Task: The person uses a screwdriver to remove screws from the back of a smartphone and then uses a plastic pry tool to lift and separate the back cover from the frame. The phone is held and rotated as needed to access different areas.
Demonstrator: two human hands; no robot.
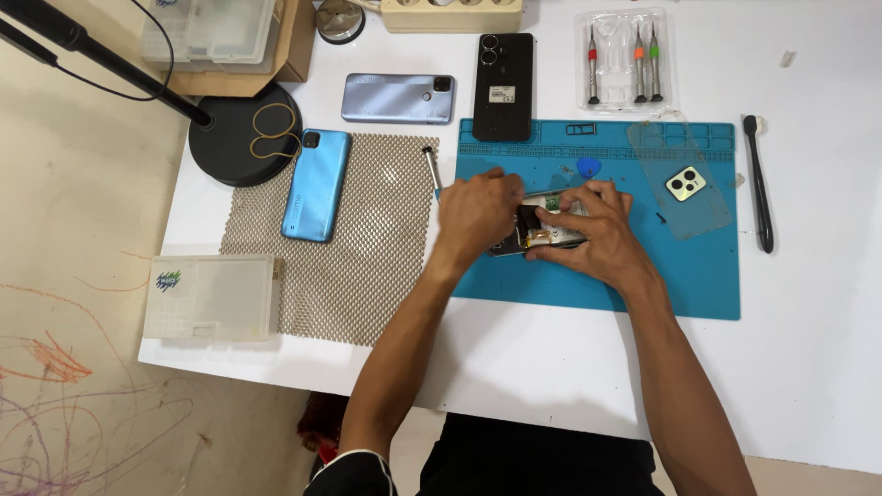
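An opened phone (537,230), its back cover off and its inner parts showing, lies on the blue work mat (698,276) near the middle of the tabletop (514,358). The left hand (478,213) is curled over the phone's left end, its fingers (501,184) drawn together on it; whether they pinch a small tool cannot be told. The right hand (597,230) lies across the phone's right part, fingers (560,248) bent and pressed on its near edge, clamping it to the mat.

Just beyond the hands a blue pick (588,167) rests on the mat, and to the right a clear phone cover (684,179) with a camera plate. A screwdriver (430,170) lies at the mat's left edge, on a mesh mat (367,276) that also bears a blue phone (317,184). Farther off lie a grey-blue phone (398,98) and a black phone (503,85). A clear tray of screwdrivers (625,60) sits far right, a black strap (759,184) right of the mat, and a plastic box (213,298) near left.
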